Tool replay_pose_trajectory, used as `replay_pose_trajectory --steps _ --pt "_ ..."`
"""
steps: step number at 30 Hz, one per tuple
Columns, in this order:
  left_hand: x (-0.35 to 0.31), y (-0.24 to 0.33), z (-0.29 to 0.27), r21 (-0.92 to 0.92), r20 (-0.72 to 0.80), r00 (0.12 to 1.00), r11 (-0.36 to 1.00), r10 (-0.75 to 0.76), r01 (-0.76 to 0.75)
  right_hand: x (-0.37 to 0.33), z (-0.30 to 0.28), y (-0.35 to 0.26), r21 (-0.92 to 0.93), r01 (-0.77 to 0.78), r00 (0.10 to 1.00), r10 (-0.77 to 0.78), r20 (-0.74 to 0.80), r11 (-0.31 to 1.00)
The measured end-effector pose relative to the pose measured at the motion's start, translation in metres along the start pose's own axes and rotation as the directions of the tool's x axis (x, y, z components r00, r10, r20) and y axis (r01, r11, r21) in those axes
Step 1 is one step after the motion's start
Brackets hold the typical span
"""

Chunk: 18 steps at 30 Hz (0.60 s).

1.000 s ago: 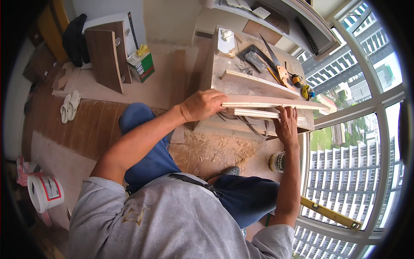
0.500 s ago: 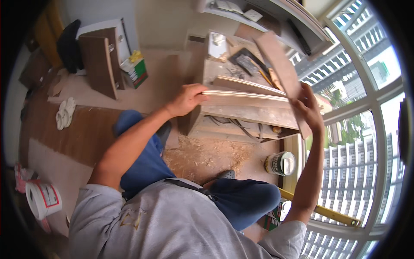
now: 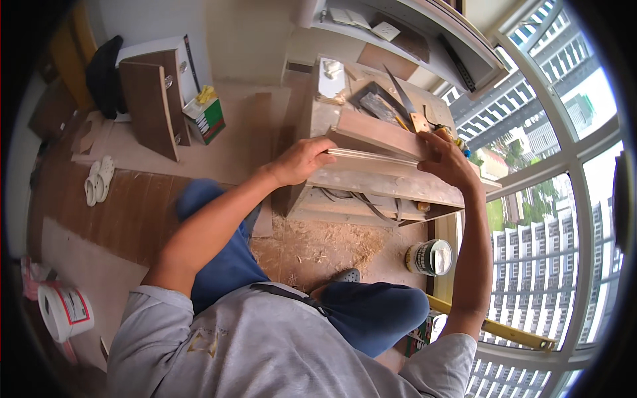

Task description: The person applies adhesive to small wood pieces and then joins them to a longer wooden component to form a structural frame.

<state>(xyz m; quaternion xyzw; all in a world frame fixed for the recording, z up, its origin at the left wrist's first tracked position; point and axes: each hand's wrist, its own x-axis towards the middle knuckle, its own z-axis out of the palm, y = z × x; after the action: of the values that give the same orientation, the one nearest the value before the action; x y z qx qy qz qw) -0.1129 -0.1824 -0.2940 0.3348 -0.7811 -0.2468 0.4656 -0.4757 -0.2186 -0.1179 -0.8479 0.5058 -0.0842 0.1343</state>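
Observation:
Two long wooden boards lie roughly side by side over a low wooden cabinet. My left hand is closed on the left end of the nearer board, whose pale layered edge faces up. The farther board shows a broad brownish face and slants down to the right. At its right end my right hand is closed, fingers over the far side and thumb toward me. Behind the boards rest a handsaw with a wooden handle and a dark tray.
Wood shavings cover the floor before the cabinet. A paint can and a yellow spirit level are by the window at right. At left are a white bucket, white clogs and leaning brown panels.
The board raised steeply in my right hand has come down alongside the other. My right hand has moved left and lower, and the handsaw now shows. My left hand has shifted slightly right.

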Motion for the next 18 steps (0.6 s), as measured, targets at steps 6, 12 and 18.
replay_pose_trajectory --steps 6,12,18 --pt "-0.006 -0.001 0.013 -0.132 -0.081 0.989 0.985 -0.123 0.112 0.018 0.02 0.017 -0.019 -0.028 0.999 0.029 0.035 0.999" --pt "-0.007 -0.008 0.019 -0.311 -0.133 0.975 0.941 -0.18 0.132 0.021 0.031 0.012 0.016 0.036 0.998 -0.037 0.059 0.999" --pt "-0.007 -0.005 0.021 -0.291 -0.106 0.956 0.928 -0.272 0.232 0.026 0.034 0.013 -0.04 0.033 0.998 -0.03 0.062 0.999"
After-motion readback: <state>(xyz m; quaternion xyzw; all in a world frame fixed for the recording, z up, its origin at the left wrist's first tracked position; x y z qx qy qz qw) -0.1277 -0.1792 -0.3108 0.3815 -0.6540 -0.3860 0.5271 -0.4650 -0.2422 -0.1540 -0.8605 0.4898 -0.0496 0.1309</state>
